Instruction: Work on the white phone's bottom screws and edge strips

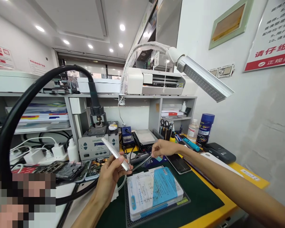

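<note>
My left hand (111,175) is closed on a slim, silvery-white device (116,154), seen edge-on and slanting up to the left. To its right, my right hand (162,148) has its fingers pinched together over a thin grey strip or tool (142,163), whose far end reaches the lower end of the device. Just below both hands lies a white and blue box (154,190) on a dark mat.
A black phone (178,163) lies right of the box. Behind stand a hot-air station (97,144) and a blue spray can (205,129). A thick black hose (21,95) arches on the left; a lamp (204,77) hangs above right. Circuit boards (95,167) lie left.
</note>
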Motion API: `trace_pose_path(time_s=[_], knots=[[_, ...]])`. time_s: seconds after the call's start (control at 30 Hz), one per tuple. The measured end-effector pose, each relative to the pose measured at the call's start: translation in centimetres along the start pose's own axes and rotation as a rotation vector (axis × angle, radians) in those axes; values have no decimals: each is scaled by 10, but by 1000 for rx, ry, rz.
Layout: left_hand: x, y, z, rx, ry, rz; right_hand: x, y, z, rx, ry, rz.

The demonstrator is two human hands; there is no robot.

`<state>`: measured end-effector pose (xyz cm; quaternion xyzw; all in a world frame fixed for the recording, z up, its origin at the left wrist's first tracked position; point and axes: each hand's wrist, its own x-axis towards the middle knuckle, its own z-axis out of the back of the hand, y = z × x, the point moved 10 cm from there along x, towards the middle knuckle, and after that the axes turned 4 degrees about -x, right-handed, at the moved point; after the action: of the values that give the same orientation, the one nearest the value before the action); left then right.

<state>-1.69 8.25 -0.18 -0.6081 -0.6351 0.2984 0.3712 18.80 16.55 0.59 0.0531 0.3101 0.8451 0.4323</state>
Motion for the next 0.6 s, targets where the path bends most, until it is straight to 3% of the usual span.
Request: trace_pose_path(time_s=[0.27,0.6], knots=[[0,-1,0,-30,4,8,-18,24,44,108,-247,70],[4,3,5,-109,-36,13,-5,49,9,165,-405,166]])
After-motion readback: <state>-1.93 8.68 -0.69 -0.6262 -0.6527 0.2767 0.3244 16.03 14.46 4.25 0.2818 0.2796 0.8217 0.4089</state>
